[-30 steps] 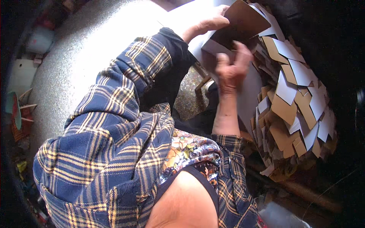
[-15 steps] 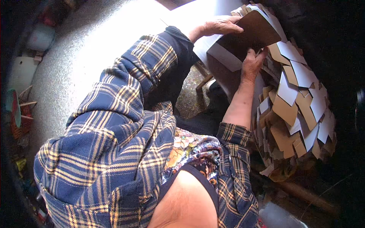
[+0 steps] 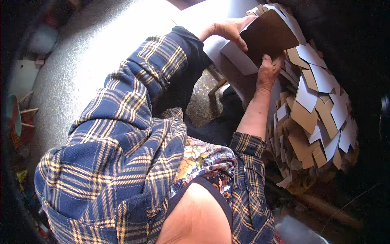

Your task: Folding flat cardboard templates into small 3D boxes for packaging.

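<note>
A brown cardboard piece (image 3: pixel 271 35) is held up between my two hands at the upper right. My left hand (image 3: pixel 229 31) is closed on its left edge, with the thumb in front and the fingers partly behind. At its lower edge my right hand (image 3: pixel 269 73) grips it, thumb up, the other fingers partly hidden. Below the cardboard, a pale flat card (image 3: pixel 239 59) lies on the table (image 3: pixel 215 53), between the two hands. Beside my right hand rises a large heap of cut card pieces (image 3: pixel 321 97), white on some faces and brown on others.
Bright sunlight falls on the speckled floor (image 3: pixel 81 77) at the left. A wooden leg (image 3: pixel 218 87) stands under the table. Along the left rim are a pale container (image 3: pixel 23 77) and a green-rimmed basin (image 3: pixel 15 116) with sticks.
My left hand has shifted down and left along the cardboard, its thumb now at the left edge. The cardboard has turned slightly; my right hand has barely moved.
</note>
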The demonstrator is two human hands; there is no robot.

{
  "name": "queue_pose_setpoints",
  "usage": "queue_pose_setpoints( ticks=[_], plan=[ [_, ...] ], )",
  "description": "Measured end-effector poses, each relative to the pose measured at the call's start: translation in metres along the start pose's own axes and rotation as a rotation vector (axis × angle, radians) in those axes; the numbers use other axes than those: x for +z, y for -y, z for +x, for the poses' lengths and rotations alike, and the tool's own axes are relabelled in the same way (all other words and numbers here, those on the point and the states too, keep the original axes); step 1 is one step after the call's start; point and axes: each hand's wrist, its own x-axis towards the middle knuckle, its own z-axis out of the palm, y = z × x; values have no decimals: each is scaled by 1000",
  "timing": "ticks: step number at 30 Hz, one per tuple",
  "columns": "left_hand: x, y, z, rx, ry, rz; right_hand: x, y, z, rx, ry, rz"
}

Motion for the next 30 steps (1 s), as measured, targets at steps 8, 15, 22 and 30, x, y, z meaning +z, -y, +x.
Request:
queue_pose_setpoints(
  ticks=[8,15,22,30],
  plan=[
    [0,-16,1,-118,165,8,3,-9,3,-6,12,198],
    [-6,-41,-10,-277,221,28,-35,4,-24,160,377,506],
    [2,6,-4,-224,235,-59,-39,-3,-35,313,499,605],
    [4,14,-1,-219,238,-25,-37,-21,-34,178,527,341]
  ],
)
